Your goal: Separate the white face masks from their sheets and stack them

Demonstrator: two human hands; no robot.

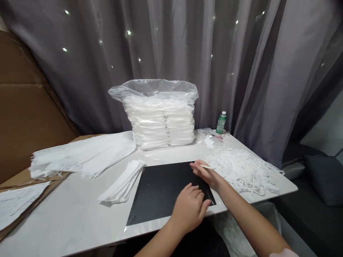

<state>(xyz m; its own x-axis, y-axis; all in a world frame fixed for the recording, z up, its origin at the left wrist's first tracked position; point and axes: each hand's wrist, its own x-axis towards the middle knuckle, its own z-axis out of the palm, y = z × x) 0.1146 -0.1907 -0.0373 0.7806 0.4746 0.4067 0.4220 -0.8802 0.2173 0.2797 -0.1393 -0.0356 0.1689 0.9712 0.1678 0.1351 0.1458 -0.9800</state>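
Note:
A black mat lies on the white table under both hands. My left hand rests palm down over its right part, with the fingers loosely spread and the thumb apart; nothing shows in it. At the mat's upper right corner, my right hand has a thin pale stick tucked between its fingers, one end jutting to the right. Left of the mat is a fanned stack of white folded strips. Beside my right hand spreads a loose heap of white cords.
A clear plastic bag full of stacked white pieces stands at the back. White sheets lie at the left, near cardboard and a written paper. A green bottle stands at the back right. The table's front edge is close.

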